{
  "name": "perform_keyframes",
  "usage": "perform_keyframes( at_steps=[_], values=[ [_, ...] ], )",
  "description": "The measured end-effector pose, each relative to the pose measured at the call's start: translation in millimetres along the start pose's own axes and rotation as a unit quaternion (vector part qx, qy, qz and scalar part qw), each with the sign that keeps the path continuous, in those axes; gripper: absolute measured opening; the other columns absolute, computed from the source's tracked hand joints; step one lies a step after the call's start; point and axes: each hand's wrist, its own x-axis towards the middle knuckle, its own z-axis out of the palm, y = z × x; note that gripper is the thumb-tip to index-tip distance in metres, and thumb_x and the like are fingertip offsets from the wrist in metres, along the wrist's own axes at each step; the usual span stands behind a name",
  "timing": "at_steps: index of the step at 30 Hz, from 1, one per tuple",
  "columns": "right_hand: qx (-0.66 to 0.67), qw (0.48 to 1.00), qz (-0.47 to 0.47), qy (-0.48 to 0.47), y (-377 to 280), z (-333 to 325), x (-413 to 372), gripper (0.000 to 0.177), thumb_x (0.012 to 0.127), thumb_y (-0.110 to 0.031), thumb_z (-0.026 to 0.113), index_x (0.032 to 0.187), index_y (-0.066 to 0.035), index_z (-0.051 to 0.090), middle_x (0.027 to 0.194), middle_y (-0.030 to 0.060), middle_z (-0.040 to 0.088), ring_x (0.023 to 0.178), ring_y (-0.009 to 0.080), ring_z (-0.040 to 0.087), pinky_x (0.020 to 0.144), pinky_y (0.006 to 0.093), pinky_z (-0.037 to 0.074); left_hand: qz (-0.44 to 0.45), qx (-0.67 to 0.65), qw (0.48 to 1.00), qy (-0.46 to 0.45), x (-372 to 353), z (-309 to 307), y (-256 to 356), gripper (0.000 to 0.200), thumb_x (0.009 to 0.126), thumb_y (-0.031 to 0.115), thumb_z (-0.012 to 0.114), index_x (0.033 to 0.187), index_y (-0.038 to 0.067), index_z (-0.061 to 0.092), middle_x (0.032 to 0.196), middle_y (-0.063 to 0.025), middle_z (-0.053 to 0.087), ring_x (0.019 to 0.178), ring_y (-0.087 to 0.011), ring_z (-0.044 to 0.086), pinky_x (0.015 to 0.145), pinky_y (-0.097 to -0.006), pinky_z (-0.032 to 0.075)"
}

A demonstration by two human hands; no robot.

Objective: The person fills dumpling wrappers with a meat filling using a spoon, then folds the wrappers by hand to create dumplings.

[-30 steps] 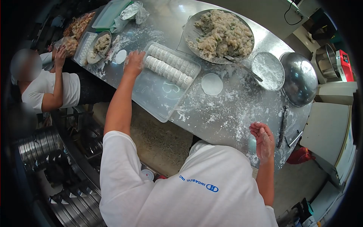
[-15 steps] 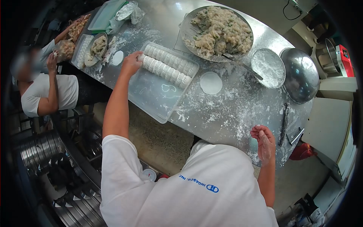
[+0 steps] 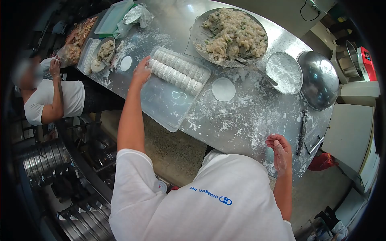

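Observation:
My left hand (image 3: 141,73) is at the left edge of a clear plastic tray (image 3: 161,110), beside the end of a row of white floured dumplings (image 3: 177,76). Its thumb and fingers are apart, and I see nothing held between them. Two rows of dumplings lie side by side across the tray's far part. My right hand (image 3: 281,152), dusted with flour, hovers by the table's near edge with loosely bent fingers and nothing in it. Between the hands, a round dough wrapper (image 3: 223,89) lies flat on the floured steel table (image 3: 237,120).
A large pan of filling (image 3: 233,34) stands at the back, a spatula (image 3: 261,72) resting on it. Right of it are a bowl of flour (image 3: 284,73), a domed metal lid (image 3: 318,80) and a dark rod (image 3: 301,132). A co-worker (image 3: 56,98) works at the left.
My left hand has drawn slightly back toward me from the end of the dumpling row, its fingers parting. My right hand has barely moved. The co-worker's hands have shifted.

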Motion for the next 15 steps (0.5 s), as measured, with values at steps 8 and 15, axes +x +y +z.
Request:
perform_keyframes(
  at_steps=[8,15],
  values=[
    [-0.001,1.000,0.003,-0.002,3.0,-4.5,-0.9,0.029,0.100,-0.021,0.068,0.121,-0.001,0.068,0.115,0.0087,0.071,0.104,0.0192,0.067,0.094,0.0328,0.051,-0.104,-0.422,0.890,0.139,-58.0,50.1,27.3,0.074,0.091,0.001,0.063,0.158,0.013,0.034,0.144,-0.0152,0.057,0.131,-0.0283,0.056,0.107,-0.0369,0.045],
    [-0.007,1.000,-0.006,0.000,-0.9,-9.4,1.5,0.027,0.101,-0.019,0.067,0.121,-0.001,0.068,0.115,0.0084,0.071,0.105,0.0191,0.066,0.094,0.0327,0.050,0.167,-0.082,0.983,0.009,-140.7,125.6,104.6,0.043,0.097,0.013,0.063,0.139,0.004,0.058,0.143,-0.0188,0.058,0.132,-0.0353,0.056,0.111,-0.0436,0.044]
  ],
)
